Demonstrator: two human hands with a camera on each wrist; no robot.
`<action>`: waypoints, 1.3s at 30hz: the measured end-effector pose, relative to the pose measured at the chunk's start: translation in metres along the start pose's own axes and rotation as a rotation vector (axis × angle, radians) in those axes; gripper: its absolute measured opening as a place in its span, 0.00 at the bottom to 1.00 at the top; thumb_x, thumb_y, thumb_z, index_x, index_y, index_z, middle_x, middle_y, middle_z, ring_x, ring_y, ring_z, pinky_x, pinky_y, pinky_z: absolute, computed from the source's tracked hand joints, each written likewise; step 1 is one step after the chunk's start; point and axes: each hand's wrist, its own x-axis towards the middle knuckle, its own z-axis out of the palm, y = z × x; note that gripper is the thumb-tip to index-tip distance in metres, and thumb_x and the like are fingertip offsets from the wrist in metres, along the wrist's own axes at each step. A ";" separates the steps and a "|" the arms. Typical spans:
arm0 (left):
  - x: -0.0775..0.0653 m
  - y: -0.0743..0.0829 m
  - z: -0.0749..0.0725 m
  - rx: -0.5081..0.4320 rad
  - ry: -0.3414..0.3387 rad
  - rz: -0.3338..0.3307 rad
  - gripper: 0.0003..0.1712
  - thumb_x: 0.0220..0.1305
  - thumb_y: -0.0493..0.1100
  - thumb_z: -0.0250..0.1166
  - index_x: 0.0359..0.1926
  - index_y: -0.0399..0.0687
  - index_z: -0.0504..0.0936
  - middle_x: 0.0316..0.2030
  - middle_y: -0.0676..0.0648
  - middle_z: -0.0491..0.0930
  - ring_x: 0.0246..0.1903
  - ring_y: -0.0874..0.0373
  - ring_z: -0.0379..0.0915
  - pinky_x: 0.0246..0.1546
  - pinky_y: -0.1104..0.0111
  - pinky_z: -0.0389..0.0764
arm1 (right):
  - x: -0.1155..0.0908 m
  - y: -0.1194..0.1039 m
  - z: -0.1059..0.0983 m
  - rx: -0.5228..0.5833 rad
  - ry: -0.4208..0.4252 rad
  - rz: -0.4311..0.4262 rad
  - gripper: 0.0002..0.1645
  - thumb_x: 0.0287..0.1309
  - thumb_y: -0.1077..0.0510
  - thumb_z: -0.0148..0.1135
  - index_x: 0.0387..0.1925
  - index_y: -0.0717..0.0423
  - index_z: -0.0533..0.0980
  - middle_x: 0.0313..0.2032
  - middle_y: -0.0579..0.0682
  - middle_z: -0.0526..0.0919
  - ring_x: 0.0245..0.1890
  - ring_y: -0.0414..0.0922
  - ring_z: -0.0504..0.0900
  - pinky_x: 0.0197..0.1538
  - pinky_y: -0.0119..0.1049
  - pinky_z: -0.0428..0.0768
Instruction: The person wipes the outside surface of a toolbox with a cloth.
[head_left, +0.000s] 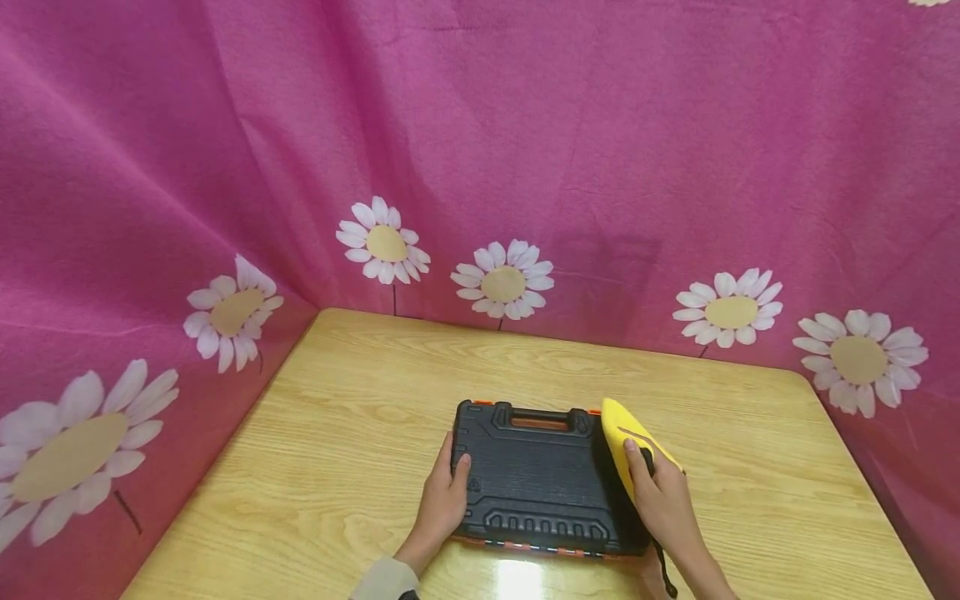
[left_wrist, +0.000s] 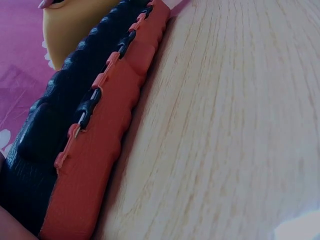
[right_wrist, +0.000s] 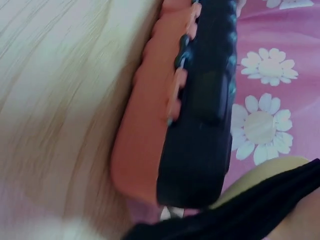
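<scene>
A black tool case [head_left: 525, 475] with an orange underside lies flat on the table, its carry handle [head_left: 538, 419] on the far side. At its left edge my left hand [head_left: 444, 497] grips it, thumb on the lid. My right hand [head_left: 666, 504] holds a yellow, curved, pointed thing with a dark slit [head_left: 618, 423] against the case's right side; its exact kind does not show. A black strap [right_wrist: 240, 207] hangs from that hand. The hinged front edge [left_wrist: 95, 115], orange below and black above, fills the left wrist view.
The pale wood table [head_left: 360, 400] extends around the case on all sides. A pink cloth [head_left: 525, 125] with white daisies hangs behind the table and along its left and right edges. Light glares off the tabletop [head_left: 519, 579] at the front.
</scene>
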 end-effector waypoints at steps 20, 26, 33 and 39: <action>0.000 -0.003 0.000 -0.015 -0.017 -0.009 0.33 0.80 0.44 0.47 0.77 0.33 0.50 0.73 0.31 0.54 0.72 0.34 0.48 0.69 0.42 0.53 | 0.015 -0.020 0.035 0.086 -0.120 -0.053 0.27 0.79 0.48 0.44 0.64 0.63 0.74 0.62 0.59 0.77 0.66 0.56 0.70 0.66 0.55 0.67; 0.000 -0.003 -0.001 -0.018 -0.018 -0.006 0.33 0.80 0.43 0.47 0.76 0.32 0.50 0.73 0.31 0.54 0.72 0.34 0.48 0.69 0.41 0.53 | 0.018 -0.026 0.045 0.108 -0.142 -0.086 0.27 0.79 0.49 0.44 0.64 0.62 0.74 0.63 0.58 0.76 0.68 0.56 0.68 0.67 0.56 0.65; 0.001 -0.002 -0.002 0.012 -0.016 -0.030 0.33 0.80 0.45 0.47 0.77 0.35 0.51 0.73 0.32 0.54 0.72 0.34 0.49 0.69 0.42 0.53 | 0.021 -0.038 0.062 0.135 -0.209 -0.145 0.26 0.79 0.50 0.43 0.66 0.61 0.72 0.65 0.58 0.74 0.69 0.58 0.64 0.69 0.65 0.53; 0.002 -0.002 -0.001 0.009 -0.014 -0.038 0.33 0.80 0.46 0.47 0.77 0.35 0.51 0.73 0.32 0.55 0.72 0.35 0.49 0.69 0.42 0.53 | 0.019 -0.051 0.081 0.162 -0.274 -0.174 0.24 0.78 0.51 0.46 0.66 0.57 0.73 0.66 0.58 0.73 0.71 0.61 0.60 0.65 0.75 0.38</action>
